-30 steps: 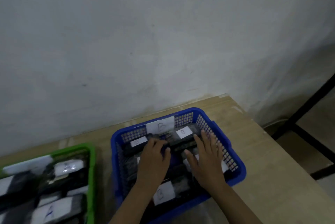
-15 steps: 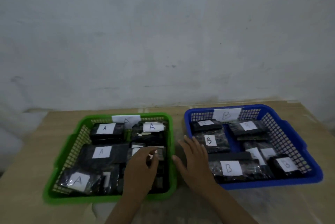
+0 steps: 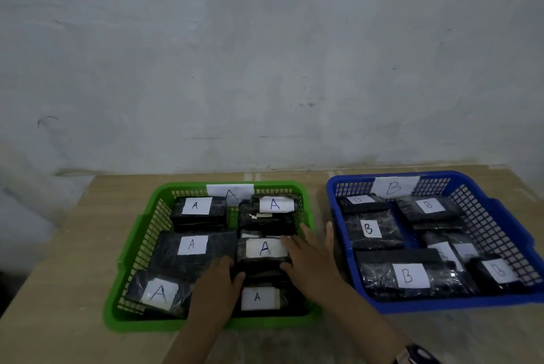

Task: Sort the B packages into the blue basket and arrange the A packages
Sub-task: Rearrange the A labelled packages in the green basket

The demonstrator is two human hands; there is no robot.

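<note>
A green basket (image 3: 206, 324) at the left holds several black wrapped packages with white A labels. To its right, a blue basket (image 3: 441, 303) holds several B packages (image 3: 409, 275). Both my hands are inside the green basket, on either side of one A package (image 3: 262, 249) lying on top of others. My left hand (image 3: 217, 281) grips its left front corner, fingers curled down and thumb against the edge. My right hand (image 3: 312, 254) touches its right side with straight, spread fingers, two of them reaching over the basket rim.
Both baskets stand on a wooden table (image 3: 73, 246) pushed against a grey wall (image 3: 265, 69). Each basket carries a paper letter tag on its back wall. A narrow gap of table separates the baskets. Bare wood lies left of the green basket.
My hands left the blue basket and moved left into the green one. The right hand, half a second ago between the baskets, now touches the A package; the left hand has taken its corner.
</note>
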